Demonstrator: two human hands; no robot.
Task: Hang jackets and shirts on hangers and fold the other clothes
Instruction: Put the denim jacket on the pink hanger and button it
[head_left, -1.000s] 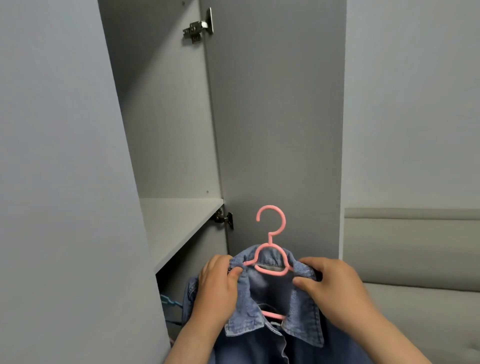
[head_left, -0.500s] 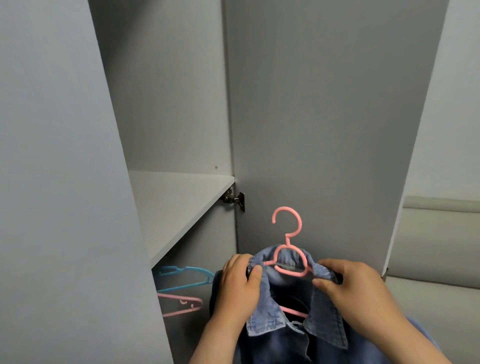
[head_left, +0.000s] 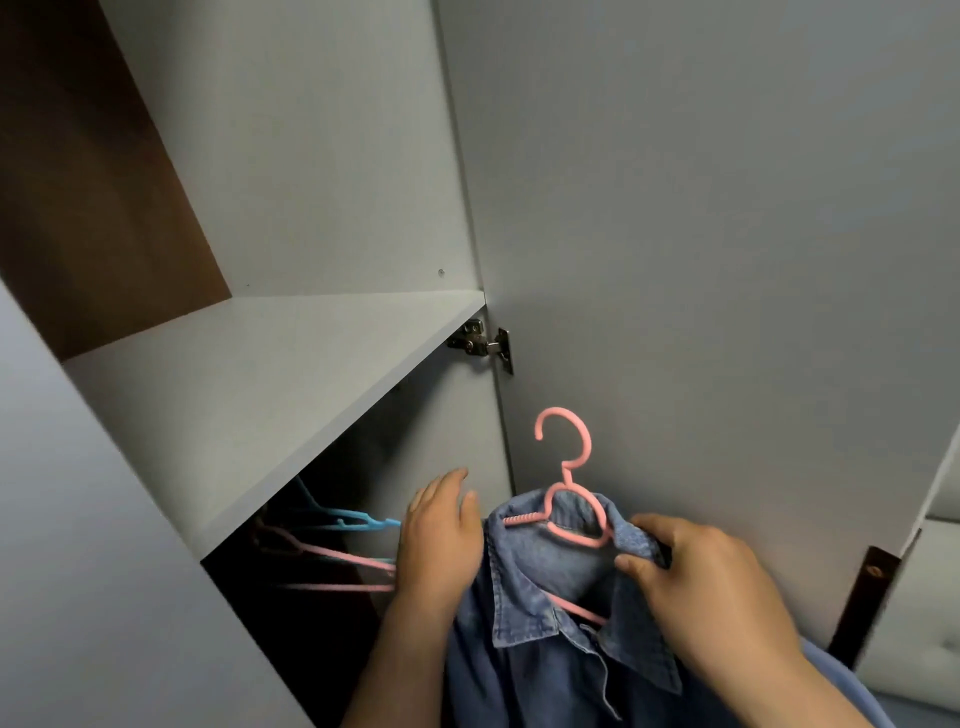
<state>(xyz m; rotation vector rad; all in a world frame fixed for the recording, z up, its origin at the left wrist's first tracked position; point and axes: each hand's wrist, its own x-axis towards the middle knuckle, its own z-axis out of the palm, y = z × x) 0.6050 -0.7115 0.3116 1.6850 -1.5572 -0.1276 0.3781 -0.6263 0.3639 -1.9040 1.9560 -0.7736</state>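
Since the earlier frame the left hand (head_left: 440, 540) has let go of the collar; its fingers (head_left: 441, 486) now lie straight, holding nothing, beside the denim shirt (head_left: 545, 654). Right hand (head_left: 696, 582) fingers pinch the collar's right side. That shirt hangs on a pink hanger (head_left: 569, 499), hook upright, before the open wardrobe door (head_left: 701, 234). Blue and pink hangers (head_left: 332, 545) hang in the dark space under the shelf (head_left: 270, 374).

Open grey wardrobe (head_left: 311, 156), bare shelf (head_left: 260, 384), hinged door (head_left: 701, 234), dim compartment beneath.
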